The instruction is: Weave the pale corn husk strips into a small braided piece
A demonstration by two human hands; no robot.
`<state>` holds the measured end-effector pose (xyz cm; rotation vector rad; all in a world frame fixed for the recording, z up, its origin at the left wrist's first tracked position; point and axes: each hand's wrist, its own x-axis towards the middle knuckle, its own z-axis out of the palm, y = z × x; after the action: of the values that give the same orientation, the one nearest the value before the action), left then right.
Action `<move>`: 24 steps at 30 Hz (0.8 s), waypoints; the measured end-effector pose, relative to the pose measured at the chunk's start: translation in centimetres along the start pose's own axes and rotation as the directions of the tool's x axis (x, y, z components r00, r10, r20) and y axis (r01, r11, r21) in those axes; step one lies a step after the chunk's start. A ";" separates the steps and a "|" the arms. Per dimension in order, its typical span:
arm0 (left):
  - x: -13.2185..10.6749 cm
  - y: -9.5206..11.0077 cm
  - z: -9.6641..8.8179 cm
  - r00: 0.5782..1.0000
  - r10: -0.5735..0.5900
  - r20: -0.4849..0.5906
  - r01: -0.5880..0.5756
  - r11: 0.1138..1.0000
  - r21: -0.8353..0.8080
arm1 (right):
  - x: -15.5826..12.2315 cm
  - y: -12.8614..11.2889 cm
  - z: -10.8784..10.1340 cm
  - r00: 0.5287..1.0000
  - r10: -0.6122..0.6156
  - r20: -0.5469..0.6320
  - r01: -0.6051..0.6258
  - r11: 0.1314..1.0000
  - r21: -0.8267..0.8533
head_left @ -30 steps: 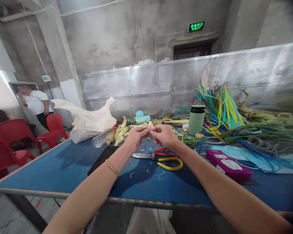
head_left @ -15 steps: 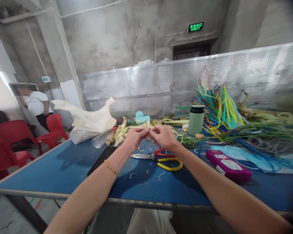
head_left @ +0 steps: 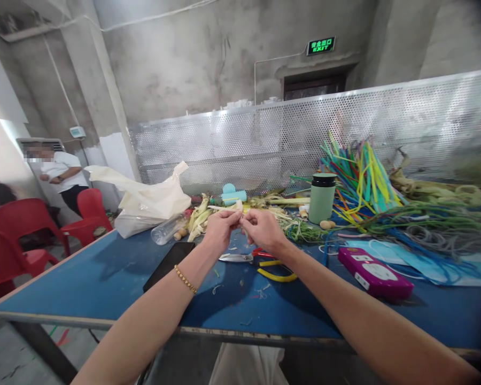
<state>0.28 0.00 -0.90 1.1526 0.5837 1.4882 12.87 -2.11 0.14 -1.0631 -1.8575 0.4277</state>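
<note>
My left hand (head_left: 220, 229) and my right hand (head_left: 262, 229) meet fingertip to fingertip above the middle of the table. Both pinch a pale strip of plant husk (head_left: 238, 205), whose end sticks up over the left fingers; the part between the fingertips is hidden. Below the right hand lie scissors (head_left: 236, 258) with red and yellow handles, blades pointing left. More pale husks (head_left: 201, 216) are heaped behind the left hand, and small scraps (head_left: 260, 293) litter the blue tabletop (head_left: 104, 283). Under my left forearm is a flat black object (head_left: 170, 262).
A white plastic bag (head_left: 154, 200) and clear bottle (head_left: 168, 229) stand left. To the right are a green bottle (head_left: 323, 200), a purple box (head_left: 374, 272), face masks (head_left: 444, 259) and bundled coloured strips (head_left: 364, 176). Red chairs (head_left: 28, 224) and a person (head_left: 66, 171) are far left.
Both hands have shifted slightly left, still pinching the husk strip. The right hand and forearm now cover more of the yellow scissor handle. The person at far left has moved their arms.
</note>
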 end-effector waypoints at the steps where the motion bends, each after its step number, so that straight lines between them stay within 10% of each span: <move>1: 0.0 0.0 0.0 1.000 0.000 -0.008 0.000 1.000 0.003 | 0.0 0.1 0.1 1.000 -0.004 0.000 0.004 1.000 -0.007; 13: 0.0 -0.1 -0.1 0.995 0.001 -0.097 0.000 1.000 0.007 | 0.0 0.4 0.7 0.994 -0.101 -0.048 0.091 0.981 -0.172; 19: 0.2 0.7 -0.4 0.998 -0.058 -0.016 0.057 0.998 -0.035 | 0.6 0.7 -1.1 0.986 -0.158 0.049 0.164 0.964 -0.210; 24: -0.1 0.8 -0.1 0.983 -0.145 0.109 0.149 0.988 -0.034 | 1.6 1.2 -2.9 0.988 -0.097 -0.117 0.088 0.993 -0.077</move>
<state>-0.21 -0.29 -0.30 1.1238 0.5503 1.2996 15.58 -0.52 1.69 -1.0234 -1.8174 0.2386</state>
